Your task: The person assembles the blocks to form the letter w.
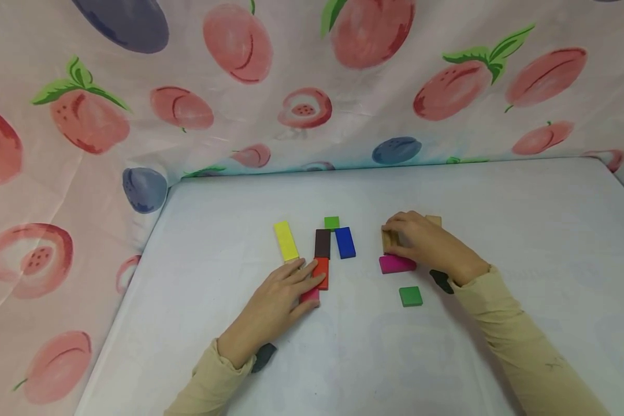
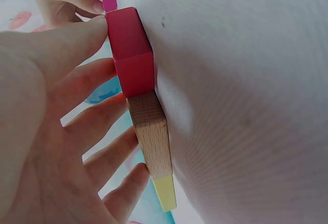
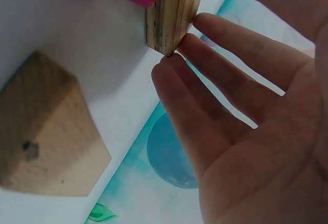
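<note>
My left hand [image 1: 273, 297] lies over a cluster of coloured blocks, fingers spread and mostly straight. Its thumb touches the pink block [image 2: 132, 49]; the other fingertips rest along a plain wooden block [image 2: 151, 131] and reach over the red block [image 1: 322, 277]. Beyond the fingers, a yellow block [image 1: 286, 241] continues the row. On the right, my right hand [image 1: 423, 240] pinches another plain wooden block [image 1: 387, 241] between thumb and fingertips. That block stands just behind the magenta block [image 1: 397, 264]. In the right wrist view, fingertips meet the wooden block's end [image 3: 171, 24].
A dark brown block [image 1: 322, 244], a blue block [image 1: 345, 242] and a light green block [image 1: 331, 223] sit between the hands. A green block [image 1: 411, 296] lies nearer me. Behind the right hand is another wooden block [image 1: 434, 220]. Fruit-patterned cloth [image 1: 364, 110] rises behind the white table [image 1: 541, 242].
</note>
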`<move>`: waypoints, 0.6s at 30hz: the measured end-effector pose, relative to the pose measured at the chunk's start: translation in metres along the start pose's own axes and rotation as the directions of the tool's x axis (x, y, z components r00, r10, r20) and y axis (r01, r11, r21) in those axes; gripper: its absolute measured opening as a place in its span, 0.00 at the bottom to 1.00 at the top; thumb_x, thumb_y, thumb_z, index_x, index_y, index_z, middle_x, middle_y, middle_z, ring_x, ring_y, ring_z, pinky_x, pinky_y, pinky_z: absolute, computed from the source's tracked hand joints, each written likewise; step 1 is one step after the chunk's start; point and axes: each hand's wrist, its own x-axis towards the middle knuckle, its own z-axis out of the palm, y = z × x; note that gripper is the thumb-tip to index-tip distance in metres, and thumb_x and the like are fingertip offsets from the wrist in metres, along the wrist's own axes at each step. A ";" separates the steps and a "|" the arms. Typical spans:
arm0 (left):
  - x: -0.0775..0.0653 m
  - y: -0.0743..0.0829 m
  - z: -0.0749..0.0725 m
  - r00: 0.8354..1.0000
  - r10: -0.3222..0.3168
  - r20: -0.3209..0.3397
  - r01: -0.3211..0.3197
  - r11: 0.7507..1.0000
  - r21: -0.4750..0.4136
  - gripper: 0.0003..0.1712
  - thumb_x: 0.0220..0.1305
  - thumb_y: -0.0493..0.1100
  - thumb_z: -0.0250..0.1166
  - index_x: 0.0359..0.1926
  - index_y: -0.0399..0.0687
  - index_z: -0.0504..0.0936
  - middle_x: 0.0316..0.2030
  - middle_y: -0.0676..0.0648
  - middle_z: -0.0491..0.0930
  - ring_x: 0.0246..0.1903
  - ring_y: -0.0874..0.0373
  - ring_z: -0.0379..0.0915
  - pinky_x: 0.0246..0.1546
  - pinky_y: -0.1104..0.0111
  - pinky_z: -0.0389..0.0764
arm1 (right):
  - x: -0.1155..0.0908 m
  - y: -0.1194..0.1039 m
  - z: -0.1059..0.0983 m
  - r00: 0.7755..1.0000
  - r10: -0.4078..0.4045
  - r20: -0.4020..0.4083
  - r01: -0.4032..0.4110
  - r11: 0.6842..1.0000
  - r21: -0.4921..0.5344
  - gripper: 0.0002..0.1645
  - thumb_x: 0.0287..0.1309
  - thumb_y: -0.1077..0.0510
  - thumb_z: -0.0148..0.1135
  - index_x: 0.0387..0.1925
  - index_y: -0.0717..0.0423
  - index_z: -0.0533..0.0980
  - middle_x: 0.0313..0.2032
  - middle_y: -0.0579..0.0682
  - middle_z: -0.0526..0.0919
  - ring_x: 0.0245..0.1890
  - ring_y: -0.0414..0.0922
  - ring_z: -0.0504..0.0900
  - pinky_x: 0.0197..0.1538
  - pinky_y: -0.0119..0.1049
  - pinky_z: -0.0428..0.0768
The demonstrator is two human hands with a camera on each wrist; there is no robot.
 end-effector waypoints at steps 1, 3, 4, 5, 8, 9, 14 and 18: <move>0.000 0.000 0.000 1.000 0.001 0.000 -0.001 1.000 0.000 0.28 0.66 0.55 0.65 0.65 0.53 0.78 0.70 0.48 0.67 0.72 0.47 0.59 0.72 0.53 0.62 | 0.001 -0.001 0.000 1.000 0.003 0.001 -0.003 1.000 -0.004 0.24 0.55 0.63 0.72 0.53 0.70 0.79 0.52 0.63 0.80 0.55 0.60 0.76 0.60 0.55 0.77; 0.000 0.000 0.000 1.000 0.005 -0.003 -0.005 1.000 -0.001 0.28 0.66 0.55 0.65 0.64 0.53 0.78 0.70 0.48 0.67 0.72 0.47 0.59 0.72 0.53 0.62 | 0.002 -0.001 0.001 1.000 0.007 0.004 -0.007 1.000 -0.012 0.24 0.55 0.62 0.72 0.53 0.69 0.79 0.52 0.63 0.80 0.55 0.60 0.76 0.59 0.54 0.78; 0.000 0.001 0.000 1.000 0.007 -0.006 -0.007 1.000 -0.001 0.28 0.66 0.55 0.65 0.64 0.53 0.78 0.70 0.48 0.68 0.72 0.47 0.59 0.72 0.53 0.62 | 0.003 -0.002 0.001 1.000 0.008 0.006 -0.008 1.000 -0.013 0.24 0.55 0.62 0.72 0.53 0.69 0.79 0.52 0.63 0.80 0.55 0.60 0.76 0.59 0.54 0.78; 0.001 0.001 -0.001 1.000 0.008 -0.007 -0.008 1.000 0.000 0.28 0.66 0.55 0.65 0.64 0.53 0.78 0.70 0.48 0.68 0.72 0.46 0.60 0.72 0.53 0.62 | 0.004 -0.002 0.002 1.000 0.008 0.009 -0.007 1.000 -0.013 0.25 0.55 0.62 0.72 0.53 0.69 0.79 0.53 0.63 0.80 0.56 0.60 0.76 0.59 0.53 0.78; 0.001 0.001 -0.001 1.000 0.011 -0.010 -0.011 1.000 0.001 0.28 0.66 0.55 0.65 0.64 0.53 0.78 0.70 0.48 0.68 0.72 0.47 0.60 0.72 0.53 0.62 | 0.007 -0.004 0.002 1.000 0.001 0.019 -0.001 1.000 -0.008 0.25 0.56 0.61 0.72 0.54 0.69 0.79 0.53 0.63 0.80 0.57 0.60 0.75 0.60 0.54 0.77; 0.001 0.001 -0.001 1.000 0.010 -0.010 -0.010 1.000 0.004 0.28 0.66 0.55 0.65 0.64 0.53 0.78 0.70 0.48 0.68 0.72 0.47 0.60 0.72 0.53 0.62 | 0.008 -0.004 0.003 1.000 -0.003 0.021 0.003 1.000 -0.005 0.25 0.56 0.61 0.72 0.54 0.69 0.79 0.53 0.63 0.80 0.57 0.60 0.75 0.61 0.54 0.77; 0.001 0.000 0.000 1.000 0.007 -0.002 -0.007 1.000 0.013 0.28 0.67 0.55 0.65 0.65 0.53 0.78 0.70 0.48 0.68 0.72 0.47 0.60 0.72 0.54 0.62 | 0.012 -0.009 0.005 0.999 -0.017 0.029 0.017 1.000 -0.008 0.26 0.56 0.60 0.72 0.54 0.69 0.79 0.53 0.63 0.80 0.57 0.60 0.76 0.62 0.53 0.76; 0.001 -0.001 0.001 1.000 0.002 0.000 -0.002 1.000 0.020 0.28 0.67 0.55 0.65 0.65 0.54 0.78 0.70 0.49 0.68 0.72 0.48 0.59 0.72 0.54 0.62 | 0.013 -0.015 0.006 0.999 -0.021 0.037 0.021 1.000 -0.004 0.25 0.56 0.59 0.72 0.54 0.67 0.80 0.53 0.62 0.80 0.57 0.59 0.76 0.61 0.52 0.77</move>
